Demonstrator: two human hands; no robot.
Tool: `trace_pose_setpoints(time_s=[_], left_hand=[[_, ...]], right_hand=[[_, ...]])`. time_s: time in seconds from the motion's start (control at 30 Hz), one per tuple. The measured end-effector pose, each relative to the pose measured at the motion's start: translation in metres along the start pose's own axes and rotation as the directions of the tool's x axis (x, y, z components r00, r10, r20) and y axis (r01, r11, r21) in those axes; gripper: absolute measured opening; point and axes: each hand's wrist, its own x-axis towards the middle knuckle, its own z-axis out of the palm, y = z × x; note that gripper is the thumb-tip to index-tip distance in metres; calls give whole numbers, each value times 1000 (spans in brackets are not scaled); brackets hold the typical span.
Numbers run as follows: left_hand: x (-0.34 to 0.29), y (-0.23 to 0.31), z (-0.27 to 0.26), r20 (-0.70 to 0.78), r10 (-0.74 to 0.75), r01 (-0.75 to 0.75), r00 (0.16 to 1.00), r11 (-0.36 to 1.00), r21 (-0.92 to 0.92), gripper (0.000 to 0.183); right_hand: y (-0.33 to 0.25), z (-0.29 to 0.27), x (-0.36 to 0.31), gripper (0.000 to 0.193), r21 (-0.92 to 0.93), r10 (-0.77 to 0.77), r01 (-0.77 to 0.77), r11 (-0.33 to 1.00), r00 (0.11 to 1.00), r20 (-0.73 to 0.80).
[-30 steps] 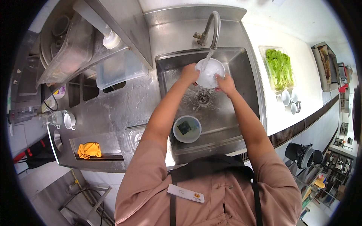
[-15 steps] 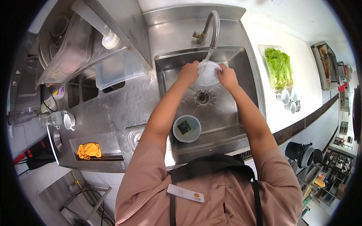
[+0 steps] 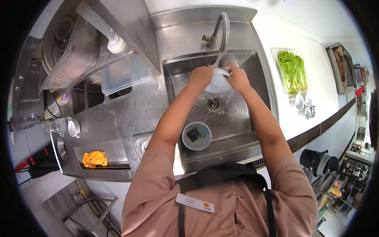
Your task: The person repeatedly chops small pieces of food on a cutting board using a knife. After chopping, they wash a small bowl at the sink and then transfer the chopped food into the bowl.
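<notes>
Over the sink [image 3: 237, 134], both my hands hold a white bowl [image 3: 217, 85] beneath the curved metal faucet [image 3: 225, 33]. A stream of water falls onto the bowl's far side. My left hand [image 3: 201, 77] grips the bowl's left rim, its fingers mostly hidden by the back of the hand. On the right rim, my right hand [image 3: 237, 78] is closed with the fingers bent over the edge. Nearer me in the sink stands a round white tub [image 3: 203, 146] with a dark square patch in it.
A tray of green lettuce [image 3: 292, 71] and several white cups [image 3: 299, 101] stand on the white counter at right. Left of the sink lie a clear plastic box [image 3: 128, 75] and an orange cloth [image 3: 95, 158]. A steel shelf [image 3: 122, 31] overhangs the far left.
The bowl has tipped and turned slightly in my hands. My left hand has shifted a little right over its rim, and my right fingers have moved along the edge.
</notes>
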Motion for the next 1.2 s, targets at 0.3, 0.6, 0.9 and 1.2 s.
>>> trace_pose_setpoints(time_s=[0.3,0.6,0.9,1.2], left_hand=[[-18,0,20,453,-449,579,770,196,-791,16],[5,0,-4,45,-58,56,997,998,36,27],[-2,-8,3,67,-235,244,970,940,-239,24],[-10,0,1,369,-472,578,801,448,-682,22]], right_hand=[[0,23,-19,25,245,410,-388,889,911,-44],[-2,2,9,25,-212,-175,193,958,980,98],[6,7,-8,21,96,152,-150,984,988,-17],[8,13,1,25,118,284,-282,952,959,0]])
